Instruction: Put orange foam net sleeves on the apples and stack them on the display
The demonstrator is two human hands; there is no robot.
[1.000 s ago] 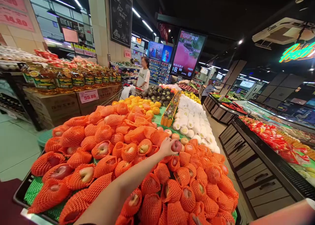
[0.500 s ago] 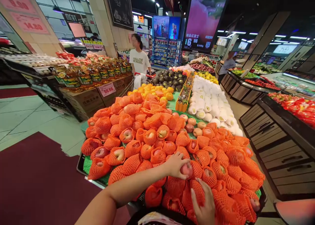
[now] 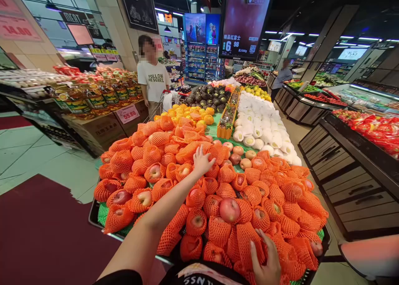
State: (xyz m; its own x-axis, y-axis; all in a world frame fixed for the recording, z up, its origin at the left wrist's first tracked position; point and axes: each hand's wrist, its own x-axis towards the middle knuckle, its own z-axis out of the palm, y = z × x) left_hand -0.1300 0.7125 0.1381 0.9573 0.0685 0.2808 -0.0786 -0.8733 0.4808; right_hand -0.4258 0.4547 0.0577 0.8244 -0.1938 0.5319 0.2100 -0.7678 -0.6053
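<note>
The left hand (image 3: 202, 162), fingers spread, is reaching over orange foam-netted apples (image 3: 199, 185) while the right hand (image 3: 264, 260), fingers apart, is pressing the front ones; bare red apple (image 3: 230, 210) risks rolling off.

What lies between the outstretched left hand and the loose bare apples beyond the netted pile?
Between the left hand and the loose bare red-yellow apples on the green mat lies one orange foam-netted apple. The hand hovers open over the pile. The right hand rests on nets at the near edge.
</note>
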